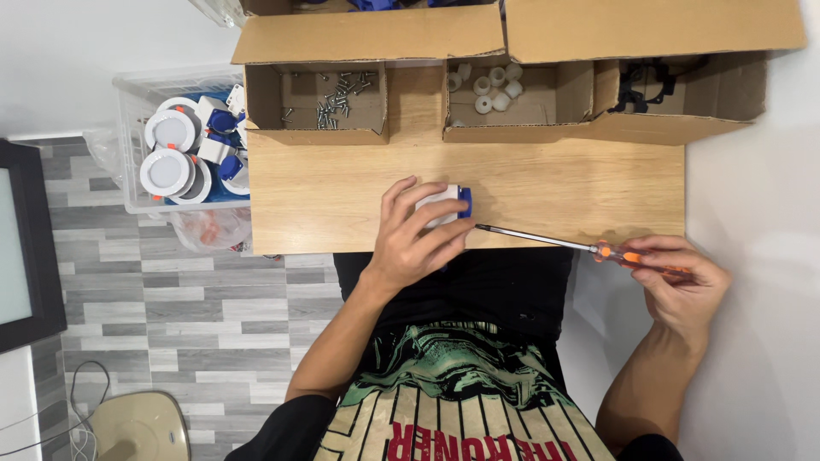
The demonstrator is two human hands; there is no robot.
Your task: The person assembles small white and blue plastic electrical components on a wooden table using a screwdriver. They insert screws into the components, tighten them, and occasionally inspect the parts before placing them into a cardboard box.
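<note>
My left hand (pixel 416 232) clamps the small, light, rigid plastic box (pixel 450 203); right hand (pixel 681 277) pinches the screwdriver (pixel 564 242) handle.

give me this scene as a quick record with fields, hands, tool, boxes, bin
left hand: left hand clasps a small white and blue part on the wooden table
right hand: right hand holds a screwdriver by its orange handle, tip close to the part
boxes: cardboard box of screws; box of white caps; box of black clips
bin: clear bin of round white lamps, left of the table
</note>
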